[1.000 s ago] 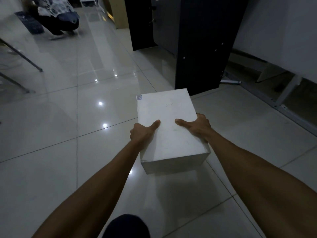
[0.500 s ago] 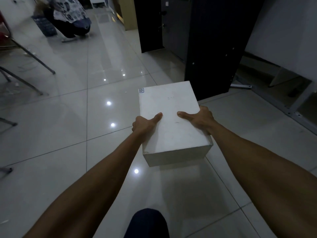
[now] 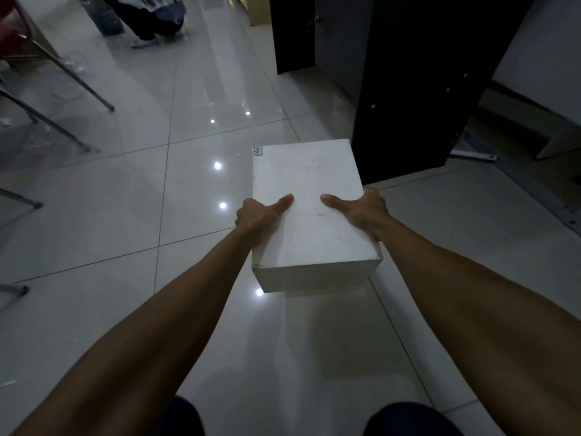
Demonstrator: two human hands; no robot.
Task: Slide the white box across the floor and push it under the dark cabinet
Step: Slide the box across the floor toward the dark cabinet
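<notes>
A white box (image 3: 309, 180) lies flat on the glossy tiled floor in the middle of the view, with a small sticker at its far left corner. My left hand (image 3: 257, 217) grips its left side, thumb on the lid. My right hand (image 3: 361, 212) grips the right side the same way. The dark cabinet (image 3: 418, 89) stands just beyond and to the right of the box; its far right corner sits close to the cabinet's base. Both my knees show at the bottom edge.
Metal chair legs (image 3: 78, 80) slant across the floor at the left. A crouching person (image 3: 151, 14) is at the far top left beside a blue basket (image 3: 107, 17). A white panel on a metal frame (image 3: 534, 171) lies to the right.
The box has slid forward along the floor with both hands on it, ending closer to the cabinet. The grip has not changed.
</notes>
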